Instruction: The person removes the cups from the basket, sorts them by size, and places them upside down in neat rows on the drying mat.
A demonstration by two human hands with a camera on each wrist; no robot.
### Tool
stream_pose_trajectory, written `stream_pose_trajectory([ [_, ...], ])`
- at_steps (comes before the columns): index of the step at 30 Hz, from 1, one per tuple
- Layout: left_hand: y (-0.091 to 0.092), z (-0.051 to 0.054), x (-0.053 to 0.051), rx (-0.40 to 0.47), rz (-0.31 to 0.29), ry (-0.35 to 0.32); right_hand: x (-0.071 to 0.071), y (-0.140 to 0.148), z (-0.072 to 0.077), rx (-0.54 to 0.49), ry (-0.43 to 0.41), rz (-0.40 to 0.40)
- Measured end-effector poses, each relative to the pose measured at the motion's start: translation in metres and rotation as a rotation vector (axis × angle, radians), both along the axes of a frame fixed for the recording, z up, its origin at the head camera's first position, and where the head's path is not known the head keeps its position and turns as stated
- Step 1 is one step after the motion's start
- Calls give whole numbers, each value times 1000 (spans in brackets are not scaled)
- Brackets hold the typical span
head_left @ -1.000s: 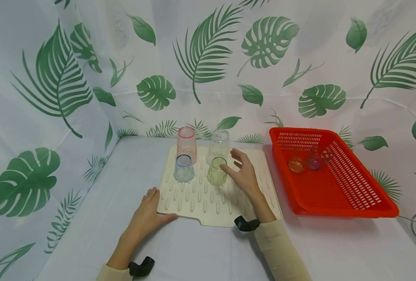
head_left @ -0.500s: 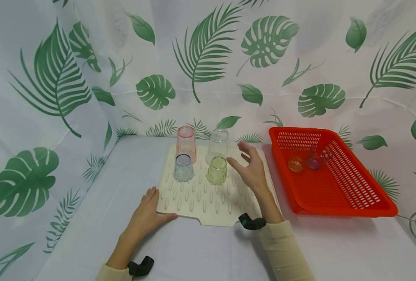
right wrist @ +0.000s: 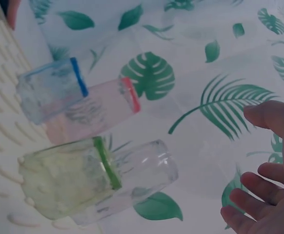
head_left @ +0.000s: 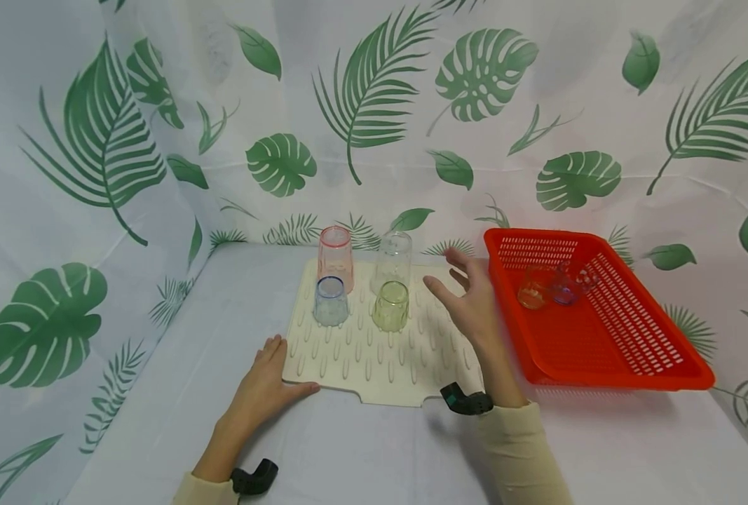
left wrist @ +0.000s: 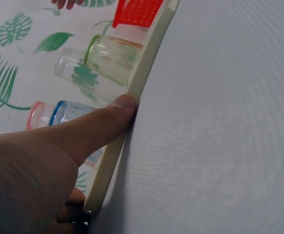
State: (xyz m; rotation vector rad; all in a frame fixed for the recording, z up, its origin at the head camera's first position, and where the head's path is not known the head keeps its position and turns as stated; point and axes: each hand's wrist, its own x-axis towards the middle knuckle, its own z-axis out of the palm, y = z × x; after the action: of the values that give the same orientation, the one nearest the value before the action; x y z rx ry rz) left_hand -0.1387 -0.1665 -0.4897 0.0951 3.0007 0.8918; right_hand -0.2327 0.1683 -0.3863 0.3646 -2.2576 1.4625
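A cream ribbed drying mat (head_left: 374, 375) lies on the table. On it stand a green-rimmed glass (head_left: 390, 308) and a blue-rimmed glass (head_left: 331, 303) in front, with a taller pink-rimmed glass (head_left: 336, 252) and a clear glass (head_left: 395, 252) behind. My left hand (head_left: 256, 393) rests at the mat's front left corner, thumb touching the front edge (left wrist: 113, 156) and fingers along the left side. Over the mat's right side, between the green-rimmed glass and the basket, my right hand (head_left: 477, 301) hangs in the air with fingers apart, holding nothing.
To the right stands a red perforated basket (head_left: 632, 381). An orange-tinted glass (head_left: 533, 293) and a purple-tinted glass (head_left: 565, 289) are in its far left part. A leaf-patterned curtain (head_left: 374, 168) hangs behind and along the left of the table.
My right hand has come away from the green-rimmed glass and moved right, toward the basket. The glass stays where it was on the mat. My left hand has not moved.
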Motion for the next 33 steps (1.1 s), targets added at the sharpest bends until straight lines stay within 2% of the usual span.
stream_pose_trajectory([
  [8, -1, 1, -2, -17, -12, 2, 8, 17, 17, -3, 6, -23],
  [20, -1, 1, -2, -21, -2, 1, 1, 50, 48, 144, -47, -161],
  [24, -1, 1, -1, -15, -1, -2, -6, 64, 51, 174, -52, -191],
  [33, 0, -1, 1, -6, 1, -1, -24, 98, 49, 197, -180, -252],
])
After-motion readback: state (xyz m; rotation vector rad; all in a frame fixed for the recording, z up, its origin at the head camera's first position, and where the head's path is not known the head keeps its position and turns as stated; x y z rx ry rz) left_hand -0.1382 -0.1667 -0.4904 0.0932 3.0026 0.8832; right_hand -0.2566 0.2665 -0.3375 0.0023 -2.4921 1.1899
